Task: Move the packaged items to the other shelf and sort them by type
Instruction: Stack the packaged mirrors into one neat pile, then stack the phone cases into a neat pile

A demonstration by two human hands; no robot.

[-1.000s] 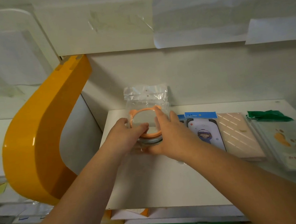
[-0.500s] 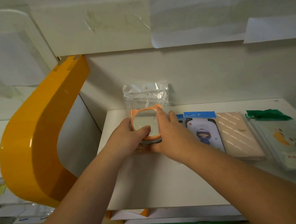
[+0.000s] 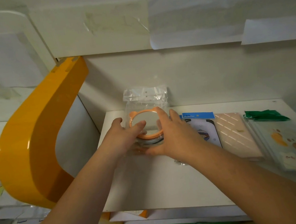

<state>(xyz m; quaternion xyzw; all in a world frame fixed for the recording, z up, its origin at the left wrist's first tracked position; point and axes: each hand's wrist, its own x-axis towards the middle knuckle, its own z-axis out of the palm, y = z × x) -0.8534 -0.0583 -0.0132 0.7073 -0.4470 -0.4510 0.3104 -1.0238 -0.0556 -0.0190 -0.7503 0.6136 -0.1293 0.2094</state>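
Near the back left corner of the white shelf (image 3: 151, 184), both hands clasp a stack of bagged round mirrors (image 3: 146, 128) — left hand (image 3: 122, 138) and right hand (image 3: 171, 136) curled round its sides, orange bear-eared one on top. Packaged phone cases (image 3: 235, 135) lie along the shelf's right side.

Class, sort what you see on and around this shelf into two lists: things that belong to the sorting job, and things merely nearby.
Part of the job:
orange mirror pack, held by left hand and right hand
blue-topped case pack
pink striped case
footprint pack
white shelf

Just nearby:
orange curved panel
taped papers
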